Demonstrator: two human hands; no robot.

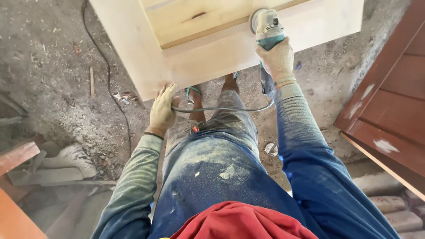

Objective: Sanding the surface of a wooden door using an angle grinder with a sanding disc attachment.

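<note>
Angle grinder (267, 27), teal and grey, disc against the frame of a pale wooden door panel (230, 48) lying flat before me. My right hand (276, 59) is wrapped tight around its body. My left hand (163, 108), fingers loosely curled, rests at the panel's near edge, the grinder's cable (221, 109) passing just beside it (across my dusty trousers). Sawdust-strewn floor (53, 66) around; a red-brown door (389, 115) leans right.

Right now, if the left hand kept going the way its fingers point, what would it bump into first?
It has nearly nothing to cross: the left hand points up the picture at the pale wooden frame, and its fingertips already seem to touch the frame's lower edge. Depth is hard to judge, but the wood comes first.
</note>
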